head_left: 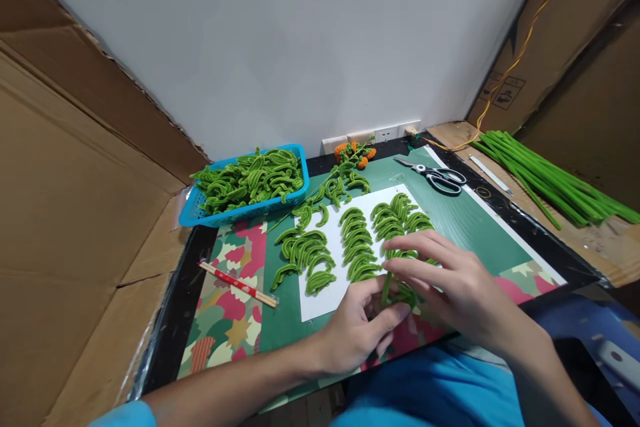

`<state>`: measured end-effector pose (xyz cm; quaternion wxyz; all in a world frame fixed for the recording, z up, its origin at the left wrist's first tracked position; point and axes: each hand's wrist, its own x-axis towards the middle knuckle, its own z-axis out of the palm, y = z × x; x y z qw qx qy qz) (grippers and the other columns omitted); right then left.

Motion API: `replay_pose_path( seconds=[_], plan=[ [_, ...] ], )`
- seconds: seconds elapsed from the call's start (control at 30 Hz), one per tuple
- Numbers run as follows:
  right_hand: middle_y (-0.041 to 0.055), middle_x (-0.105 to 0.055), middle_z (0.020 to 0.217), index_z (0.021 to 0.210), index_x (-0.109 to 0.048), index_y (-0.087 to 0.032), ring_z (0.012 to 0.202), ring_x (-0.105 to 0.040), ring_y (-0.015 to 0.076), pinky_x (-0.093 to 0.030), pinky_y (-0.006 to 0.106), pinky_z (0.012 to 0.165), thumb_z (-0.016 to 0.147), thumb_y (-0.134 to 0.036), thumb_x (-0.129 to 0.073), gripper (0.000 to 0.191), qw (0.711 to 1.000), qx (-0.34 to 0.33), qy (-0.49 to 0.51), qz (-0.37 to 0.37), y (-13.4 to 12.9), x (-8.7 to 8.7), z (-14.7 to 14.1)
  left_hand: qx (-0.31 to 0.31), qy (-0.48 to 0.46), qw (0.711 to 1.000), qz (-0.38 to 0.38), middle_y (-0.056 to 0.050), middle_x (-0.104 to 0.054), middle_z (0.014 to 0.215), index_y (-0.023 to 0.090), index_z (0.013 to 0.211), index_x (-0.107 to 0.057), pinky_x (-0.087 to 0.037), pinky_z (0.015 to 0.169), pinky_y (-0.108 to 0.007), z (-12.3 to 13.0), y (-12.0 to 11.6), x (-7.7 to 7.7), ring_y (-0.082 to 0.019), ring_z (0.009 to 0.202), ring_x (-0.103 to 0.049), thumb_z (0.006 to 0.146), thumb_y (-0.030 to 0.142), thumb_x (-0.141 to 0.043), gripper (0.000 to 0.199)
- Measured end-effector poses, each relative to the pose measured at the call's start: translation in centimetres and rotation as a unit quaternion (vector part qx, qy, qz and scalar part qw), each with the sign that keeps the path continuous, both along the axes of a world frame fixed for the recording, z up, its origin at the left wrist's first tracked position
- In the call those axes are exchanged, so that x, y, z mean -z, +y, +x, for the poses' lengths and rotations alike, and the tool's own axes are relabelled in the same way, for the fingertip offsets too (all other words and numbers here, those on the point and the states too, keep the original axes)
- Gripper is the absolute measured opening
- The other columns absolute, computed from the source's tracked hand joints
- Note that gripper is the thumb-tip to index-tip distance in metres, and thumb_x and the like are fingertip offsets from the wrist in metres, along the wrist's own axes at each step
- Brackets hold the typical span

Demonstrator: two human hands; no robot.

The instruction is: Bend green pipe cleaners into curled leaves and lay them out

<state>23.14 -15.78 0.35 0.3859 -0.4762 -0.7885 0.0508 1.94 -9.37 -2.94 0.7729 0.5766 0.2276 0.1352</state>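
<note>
A green fuzzy piece (pixel 406 295) is pinched between thumb and fingers of the left hand (pixel 367 320), its long axis unclear; the right hand's (pixel 447 273) parted fingers are poised just beside.

The light is soft and a bit dim, and the plain pale grey wall (pixel 300 47) gets darker near the bottom middle. The two bare hands at lower middle look a little smeary, and things near the edges look stretched.
</note>
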Motion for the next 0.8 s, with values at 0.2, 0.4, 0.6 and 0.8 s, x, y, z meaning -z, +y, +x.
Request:
replay_pose_path(
  seconds=[0.2,0.4,0.6,0.8],
  plan=[
    [0.0073,-0.080,0.115,0.121,-0.070,-0.022,0.108,-0.073,0.0228,-0.061,0.036,0.093,0.106,-0.006,-0.067,0.022,0.999,0.006,0.032,-0.001,-0.9,0.5,0.4,-0.003,-0.027,0.999,-0.030,0.002,-0.068,0.074,0.021,0.106,-0.051,-0.028,0.039,-0.016,-0.1,0.0,-0.3,-0.004,0.040,-0.047,0.110,0.057,-0.064,0.039],
    [0.0072,-0.076,0.098,0.118,-0.071,-0.021,0.088,-0.074,0.0206,-0.062,0.032,0.078,0.104,-0.004,-0.067,0.022,0.989,0.066,0.130,-0.010,-3.1,1.6,-1.8,-0.019,-0.048,0.995,-0.081,0.005,-0.064,0.072,0.021,0.111,-0.051,-0.022,0.039,-0.016,-0.4,-0.6,0.5,-0.003,0.040,-0.037,0.111,0.057,-0.062,0.037],
    [0.0054,-0.076,0.085,0.109,-0.071,-0.019,0.076,-0.073,0.0196,-0.063,0.031,0.070,0.098,-0.004,-0.075,0.020,0.981,0.074,0.180,0.028,-3.9,2.1,-2.9,-0.020,-0.016,0.994,-0.106,0.010,-0.048,0.067,0.022,0.106,-0.051,-0.023,0.042,-0.013,-0.3,-1.0,0.2,-0.005,0.049,-0.032,0.106,0.062,-0.069,0.044],
    [0.0061,-0.078,0.085,0.109,-0.073,-0.019,0.072,-0.074,0.0189,-0.065,0.029,0.067,0.095,0.003,-0.071,0.027,0.975,0.077,0.192,0.081,-3.6,3.7,-3.6,-0.016,-0.004,0.997,-0.072,0.010,-0.051,0.069,0.024,0.110,-0.050,-0.022,0.040,-0.015,-0.3,-0.7,0.5,-0.004,0.045,-0.029,0.102,0.067,-0.071,0.049]
  ],
)
